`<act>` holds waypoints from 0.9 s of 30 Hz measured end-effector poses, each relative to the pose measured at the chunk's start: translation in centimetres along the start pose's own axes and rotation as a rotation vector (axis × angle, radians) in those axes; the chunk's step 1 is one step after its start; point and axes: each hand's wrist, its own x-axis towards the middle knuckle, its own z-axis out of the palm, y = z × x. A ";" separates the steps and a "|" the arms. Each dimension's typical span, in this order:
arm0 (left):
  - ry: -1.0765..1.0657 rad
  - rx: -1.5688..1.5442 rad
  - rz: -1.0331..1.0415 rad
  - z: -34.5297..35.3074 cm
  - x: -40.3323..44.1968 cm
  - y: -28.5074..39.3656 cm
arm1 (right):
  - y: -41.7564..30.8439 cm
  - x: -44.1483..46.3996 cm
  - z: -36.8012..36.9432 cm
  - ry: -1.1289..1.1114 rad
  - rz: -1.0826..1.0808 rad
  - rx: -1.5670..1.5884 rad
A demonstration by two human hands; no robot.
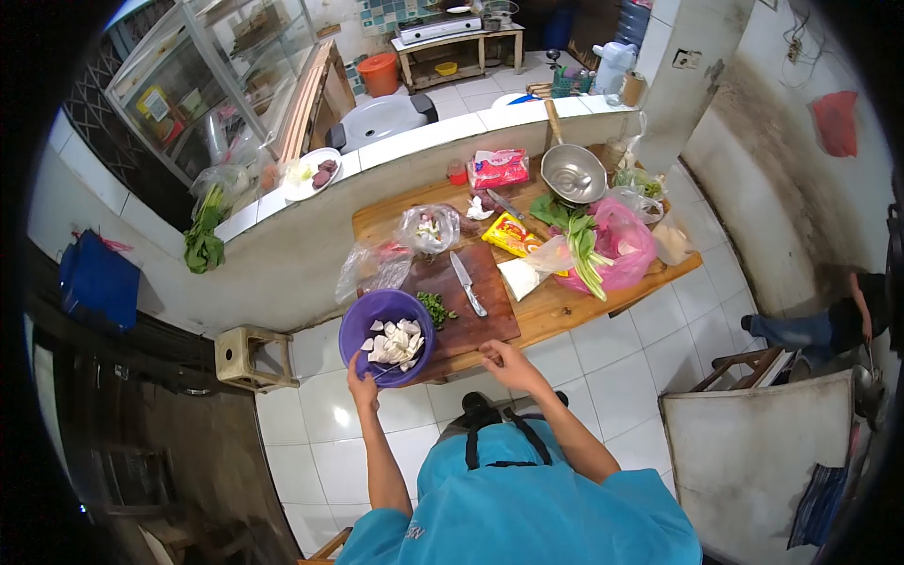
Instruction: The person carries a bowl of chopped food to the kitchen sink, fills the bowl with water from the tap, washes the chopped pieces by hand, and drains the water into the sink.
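Observation:
My left hand [363,386] grips the near left rim of a purple plastic bowl [351,330], thumb at the edge. White chopped pieces [395,345] lie in the bowl, their kind unclear. A thin, shiny item shows at its near side, too small to name. My right hand [508,364] is just off the near edge of a brown cutting board [482,330], fingers loosely bent and apart, nothing visible in them. On the board lie a knife [467,282], blade pointing away, and a small heap of chopped greens [434,308] beside the bowl.
Behind the board sit a clear bag of pieces [430,229] and a yellow packet [511,235]. Rightward on the wooden table [565,315] are a pink bag [629,240], leafy greens [586,254] and a saucepan [573,174]. A person [829,325] is at far right.

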 end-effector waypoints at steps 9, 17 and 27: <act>-0.110 0.144 0.326 -1.2 -2.7 10.6 | -4.6 -1.8 -3.1 0.116 -0.083 0.049; -0.216 0.170 0.505 7.6 -7.9 19.0 | -11.7 -3.3 -4.5 0.337 -0.394 -0.313; -0.395 0.110 0.728 17.9 -11.3 20.7 | -11.7 -3.9 -6.4 0.330 -0.313 -0.652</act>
